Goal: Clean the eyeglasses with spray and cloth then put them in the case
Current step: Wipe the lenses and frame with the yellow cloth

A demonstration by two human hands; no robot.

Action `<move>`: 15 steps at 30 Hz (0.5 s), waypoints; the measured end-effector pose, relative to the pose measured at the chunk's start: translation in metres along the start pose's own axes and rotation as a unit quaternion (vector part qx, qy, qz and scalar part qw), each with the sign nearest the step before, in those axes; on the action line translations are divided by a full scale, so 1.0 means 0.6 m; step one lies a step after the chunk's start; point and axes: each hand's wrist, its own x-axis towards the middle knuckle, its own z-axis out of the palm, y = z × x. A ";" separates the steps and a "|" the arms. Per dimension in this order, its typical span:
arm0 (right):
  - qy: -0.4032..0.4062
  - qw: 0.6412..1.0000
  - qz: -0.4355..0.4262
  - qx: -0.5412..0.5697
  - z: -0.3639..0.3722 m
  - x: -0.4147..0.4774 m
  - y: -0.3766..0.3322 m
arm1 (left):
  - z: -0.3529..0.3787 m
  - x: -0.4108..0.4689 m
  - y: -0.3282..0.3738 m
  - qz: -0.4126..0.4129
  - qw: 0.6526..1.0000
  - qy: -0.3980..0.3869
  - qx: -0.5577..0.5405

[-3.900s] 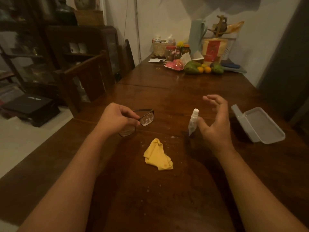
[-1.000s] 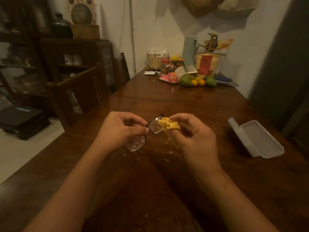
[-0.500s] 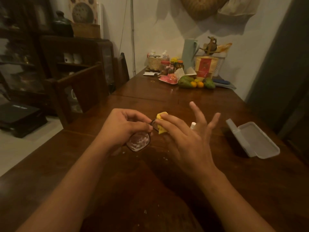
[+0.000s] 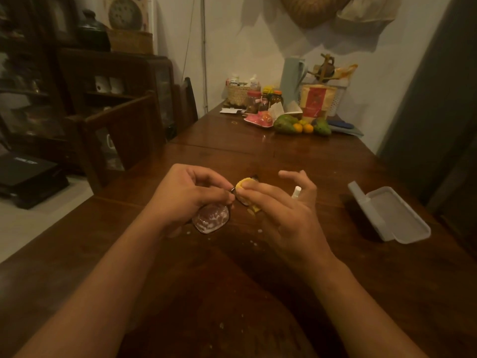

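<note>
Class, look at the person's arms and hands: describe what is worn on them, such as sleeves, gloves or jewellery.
Nothing worn shows. The left forearm and right forearm are bare to the picture's bottom edge, no sleeve or cuff in view. The left hand and right hand are ungloved; no ring, watch or bracelet shows, though the light is dim.

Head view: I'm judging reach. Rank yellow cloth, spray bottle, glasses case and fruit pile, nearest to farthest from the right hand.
1. yellow cloth: pinched by the right hand.
2. spray bottle: just behind that hand.
3. glasses case: open, to its right.
4. fruit pile: far across the table.
</note>
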 end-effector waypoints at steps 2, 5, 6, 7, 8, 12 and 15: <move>0.005 1.000 -0.017 -0.016 -0.004 -0.001 0.006 | -0.001 0.000 0.000 0.004 1.000 0.000 0.003; 0.038 0.998 0.008 -0.042 -0.006 0.000 0.010 | -0.001 -0.001 0.000 0.004 1.000 -0.015 0.001; 0.046 0.997 0.019 -0.050 -0.005 0.000 0.010 | -0.001 0.000 0.000 0.003 1.000 -0.018 0.005; 0.051 0.997 0.027 -0.056 -0.003 0.001 0.008 | -0.002 0.001 -0.001 0.002 1.000 -0.019 0.011; 0.053 0.996 0.030 -0.060 -0.002 0.000 0.006 | -0.002 0.002 -0.002 0.003 1.000 -0.020 0.016; 0.032 0.998 -0.022 -0.046 0.003 -0.001 -0.003 | -0.005 0.002 -0.003 0.016 0.999 -0.025 0.017; 0.014 0.997 -0.058 -0.044 -0.001 0.000 0.002 | -0.006 0.000 0.000 0.017 1.000 -0.025 0.006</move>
